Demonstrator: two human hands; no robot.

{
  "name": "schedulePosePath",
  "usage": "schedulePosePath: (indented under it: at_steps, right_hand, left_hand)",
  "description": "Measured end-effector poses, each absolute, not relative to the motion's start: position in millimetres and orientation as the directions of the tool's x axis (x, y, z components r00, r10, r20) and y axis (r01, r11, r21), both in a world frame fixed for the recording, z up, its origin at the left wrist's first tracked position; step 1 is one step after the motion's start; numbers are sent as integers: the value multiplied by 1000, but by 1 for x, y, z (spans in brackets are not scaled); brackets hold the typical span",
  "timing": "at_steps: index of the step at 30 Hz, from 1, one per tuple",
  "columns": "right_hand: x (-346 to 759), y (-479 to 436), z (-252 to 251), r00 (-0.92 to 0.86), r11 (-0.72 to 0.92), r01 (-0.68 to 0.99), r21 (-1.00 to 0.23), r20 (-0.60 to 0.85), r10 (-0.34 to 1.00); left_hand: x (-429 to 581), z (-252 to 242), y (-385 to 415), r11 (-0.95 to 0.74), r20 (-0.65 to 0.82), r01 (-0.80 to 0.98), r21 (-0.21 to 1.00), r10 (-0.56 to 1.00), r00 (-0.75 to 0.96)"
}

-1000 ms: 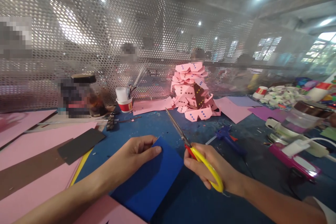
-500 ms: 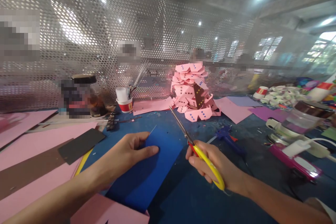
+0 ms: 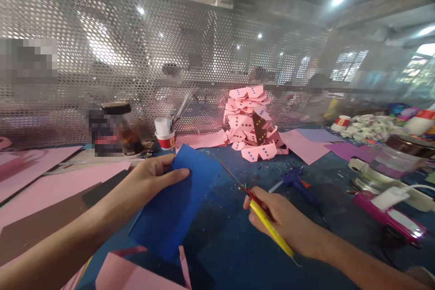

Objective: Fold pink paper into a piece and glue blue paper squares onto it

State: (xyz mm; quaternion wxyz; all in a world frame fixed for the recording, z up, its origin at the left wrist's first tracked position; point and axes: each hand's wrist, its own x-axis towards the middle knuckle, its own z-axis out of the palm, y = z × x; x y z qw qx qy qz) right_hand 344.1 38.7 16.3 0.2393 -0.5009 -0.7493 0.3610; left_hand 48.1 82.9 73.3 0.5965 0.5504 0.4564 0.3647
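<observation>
My left hand (image 3: 163, 174) pinches the upper left edge of a blue paper sheet (image 3: 176, 208), thumb on its front face. The sheet is tilted above the dark blue table. In my right hand (image 3: 272, 210) is a pair of scissors (image 3: 268, 224) with yellow and red handles. Their blades look closed and point up and left, close to the sheet's upper right corner; whether they touch it I cannot tell. Below the sheet lies a folded pink paper piece (image 3: 136, 274) with narrow upright strips.
Pink dotted paper pieces (image 3: 248, 122) are piled at the back. A blue glue gun (image 3: 301, 186) lies right of the scissors, near a magenta device (image 3: 380, 213) and a lidded jar (image 3: 397, 158). A paper cup (image 3: 165, 139) stands by the perforated screen (image 3: 204, 54). Pink sheets (image 3: 68, 190) cover the left.
My left hand has moved up and left, lifting and tilting the blue sheet so its top corner shows. The scissors remain in my right hand, slightly lower in view.
</observation>
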Motion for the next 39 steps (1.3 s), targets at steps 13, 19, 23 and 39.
schedulePosePath:
  at_steps: [13, 19, 23, 39]
  right_hand:
    - [345, 38, 16, -413, 262, 573, -777, 3, 911]
    - [346, 41, 11, -392, 350, 680, -644, 83, 916]
    - [345, 42, 11, -373, 337, 679, -652, 89, 923]
    - [347, 41, 9, -381, 347, 717, -605, 78, 921]
  left_hand:
    - [46, 69, 91, 73, -98, 104, 992, 959, 264]
    - [47, 70, 88, 95, -111, 71, 993, 958, 263]
    - [47, 74, 88, 119, -142, 103, 987, 957, 255]
    - [47, 74, 87, 129, -154, 108, 986, 952, 266]
